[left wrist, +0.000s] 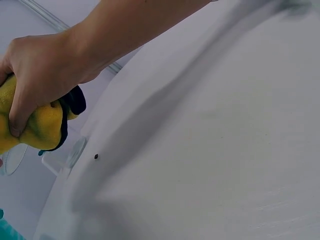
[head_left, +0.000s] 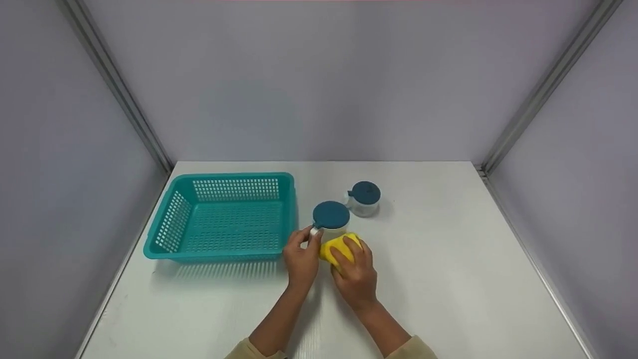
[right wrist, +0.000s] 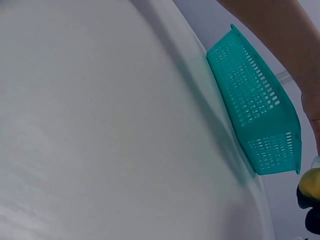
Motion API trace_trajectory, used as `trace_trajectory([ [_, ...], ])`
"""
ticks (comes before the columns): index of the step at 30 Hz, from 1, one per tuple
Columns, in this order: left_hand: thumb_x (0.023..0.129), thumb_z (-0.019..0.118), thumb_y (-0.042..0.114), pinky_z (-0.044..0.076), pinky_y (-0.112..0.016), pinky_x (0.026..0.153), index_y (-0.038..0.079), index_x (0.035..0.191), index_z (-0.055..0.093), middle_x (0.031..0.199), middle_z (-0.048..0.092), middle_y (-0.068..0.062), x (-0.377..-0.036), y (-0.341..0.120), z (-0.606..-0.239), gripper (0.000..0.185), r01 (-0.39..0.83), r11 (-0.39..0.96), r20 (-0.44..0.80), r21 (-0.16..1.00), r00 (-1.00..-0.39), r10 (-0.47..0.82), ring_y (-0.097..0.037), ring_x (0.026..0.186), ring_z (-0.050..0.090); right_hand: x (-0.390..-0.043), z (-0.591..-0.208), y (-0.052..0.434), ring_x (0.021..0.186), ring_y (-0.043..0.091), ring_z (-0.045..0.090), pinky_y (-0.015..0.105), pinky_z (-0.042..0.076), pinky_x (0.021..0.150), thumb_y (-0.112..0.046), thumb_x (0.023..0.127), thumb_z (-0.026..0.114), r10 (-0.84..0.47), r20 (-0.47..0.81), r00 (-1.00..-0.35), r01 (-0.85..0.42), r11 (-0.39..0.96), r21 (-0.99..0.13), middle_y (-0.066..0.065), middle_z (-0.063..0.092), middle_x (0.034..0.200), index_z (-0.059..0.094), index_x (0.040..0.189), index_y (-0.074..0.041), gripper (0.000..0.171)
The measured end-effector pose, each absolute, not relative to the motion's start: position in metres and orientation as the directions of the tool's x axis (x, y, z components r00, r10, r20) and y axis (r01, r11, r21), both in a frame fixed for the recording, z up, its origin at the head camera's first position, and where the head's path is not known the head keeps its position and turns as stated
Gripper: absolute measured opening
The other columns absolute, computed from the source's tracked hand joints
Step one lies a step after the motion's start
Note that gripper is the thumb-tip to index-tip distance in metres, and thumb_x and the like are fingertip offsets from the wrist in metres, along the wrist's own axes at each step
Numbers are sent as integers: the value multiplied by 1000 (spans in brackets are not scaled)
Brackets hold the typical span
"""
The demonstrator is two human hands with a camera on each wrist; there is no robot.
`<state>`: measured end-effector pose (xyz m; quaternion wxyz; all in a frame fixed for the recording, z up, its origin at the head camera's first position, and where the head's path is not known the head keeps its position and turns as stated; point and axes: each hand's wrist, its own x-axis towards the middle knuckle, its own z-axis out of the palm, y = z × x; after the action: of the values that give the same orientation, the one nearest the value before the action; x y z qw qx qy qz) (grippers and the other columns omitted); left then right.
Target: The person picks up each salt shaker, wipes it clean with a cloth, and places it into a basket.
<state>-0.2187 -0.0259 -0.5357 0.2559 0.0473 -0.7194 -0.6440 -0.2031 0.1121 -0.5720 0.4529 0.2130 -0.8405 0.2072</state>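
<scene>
A clear jar with a teal lid (head_left: 331,215) stands on the white table just right of the basket. My left hand (head_left: 310,235) pinches the jar's white handle at its near left side. My right hand (head_left: 350,253) grips a yellow sponge (head_left: 337,245) and holds it against the jar's near side. In the left wrist view the right hand (left wrist: 30,75) is curled round the yellow sponge (left wrist: 37,125), which has a dark backing. A sliver of the sponge (right wrist: 310,182) shows at the right edge of the right wrist view.
A teal slotted basket (head_left: 169,219) sits on the left of the table and also fills the right wrist view as the basket (right wrist: 255,110). A second clear jar with a teal lid (head_left: 365,198) stands behind and to the right. Grey walls enclose the table.
</scene>
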Motion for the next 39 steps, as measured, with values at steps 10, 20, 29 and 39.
trace_trajectory([
  [10,90,73,19,58,-23,71,9,107,75,87,63,2,-215,-25,-540,20,288,193,342,938,-858,-383,-12,88,59,-206,-556,121,119,30,56,42,58,87,-19,79,78,-124,852,-509,-543,815,-205,10,61,130,73,117,-21,38],
  [20,90,73,21,60,-32,73,9,105,76,86,63,2,-216,-27,-543,19,334,207,390,919,-844,-368,-12,87,61,-210,-539,128,120,27,55,27,46,105,-17,77,80,-85,856,-509,-571,778,-262,11,59,131,73,115,-19,38],
  [29,92,71,22,58,-34,70,9,105,75,87,63,0,-222,-31,-538,19,350,211,405,913,-841,-358,-12,83,58,-214,-516,131,121,26,55,22,39,110,-16,79,78,-42,861,-507,-606,728,-321,13,58,130,73,116,-16,37],
  [39,91,71,20,57,-26,65,9,107,75,87,61,0,-215,-29,-545,19,362,210,415,908,-847,-333,-12,82,57,-219,-502,134,119,21,56,25,45,106,-19,78,82,-54,785,-618,-577,709,-406,8,58,133,72,119,-20,42],
])
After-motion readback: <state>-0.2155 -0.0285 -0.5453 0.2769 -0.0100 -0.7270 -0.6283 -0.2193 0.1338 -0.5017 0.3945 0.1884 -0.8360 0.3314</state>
